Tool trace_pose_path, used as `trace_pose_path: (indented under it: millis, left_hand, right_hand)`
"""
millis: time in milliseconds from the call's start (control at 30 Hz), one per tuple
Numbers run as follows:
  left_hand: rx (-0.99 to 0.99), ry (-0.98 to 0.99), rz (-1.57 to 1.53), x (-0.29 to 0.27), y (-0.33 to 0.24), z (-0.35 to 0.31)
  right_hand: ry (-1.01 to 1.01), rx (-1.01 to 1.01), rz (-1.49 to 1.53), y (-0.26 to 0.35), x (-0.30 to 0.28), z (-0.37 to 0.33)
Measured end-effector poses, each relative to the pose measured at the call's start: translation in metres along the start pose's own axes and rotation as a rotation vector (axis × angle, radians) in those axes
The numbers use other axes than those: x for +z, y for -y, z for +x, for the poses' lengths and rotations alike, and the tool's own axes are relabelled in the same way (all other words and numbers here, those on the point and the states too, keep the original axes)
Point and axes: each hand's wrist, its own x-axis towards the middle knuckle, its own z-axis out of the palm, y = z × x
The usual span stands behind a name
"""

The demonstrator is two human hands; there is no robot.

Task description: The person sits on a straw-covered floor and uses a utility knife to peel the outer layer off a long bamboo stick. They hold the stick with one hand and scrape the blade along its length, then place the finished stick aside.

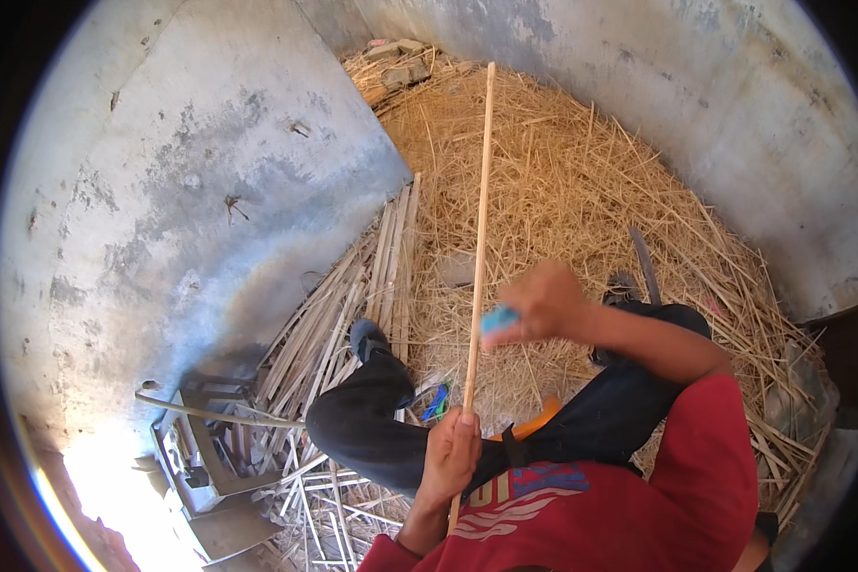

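A long, pale strip of wood or bamboo point(484, 210) runs from my lap up over the shavings, slightly tilted to the right at its far end. My left hand point(451, 453) is closed round its near part, and the strip's lower end passes down in front of my red shirt. My right hand point(545, 303) is smeared by motion beside the strip's middle. Its fingers are closed on a small blue object point(499, 320), which is close to the strip or touching it. The object's exact kind is too blurred to make out.
Straw-like shavings point(562, 181) cover the floor. Many split strips point(396, 248) lie to the left, near a wooden frame or box point(200, 448). A dark curved blade point(645, 267) stands near my right foot. An orange object point(541, 418) lies between my legs. Grey walls point(229, 124) enclose the space.
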Motion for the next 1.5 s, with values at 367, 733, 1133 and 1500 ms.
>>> trace_pose_path:
  millis: [367, 733, 1133, 1500]
  left_hand:
    - [-0.009, 0.056, -0.041, -0.005, 0.007, -0.012]
    - [-0.084, 0.108, -0.171, 0.003, 0.011, -0.031]
    - [-0.14, 0.217, 0.027, -0.006, 0.03, -0.078]
    - [-0.276, 0.093, 0.199, -0.022, 0.039, -0.093]
  right_hand:
    - [0.079, 0.005, -0.05, -0.002, 0.0, 0.001]
    - [-0.031, 0.243, -0.158, -0.068, -0.005, 0.017]
    - [-0.325, 0.227, -0.413, -0.187, -0.049, 0.028]
    - [-0.07, 1.103, -0.374, -0.28, -0.084, -0.039]
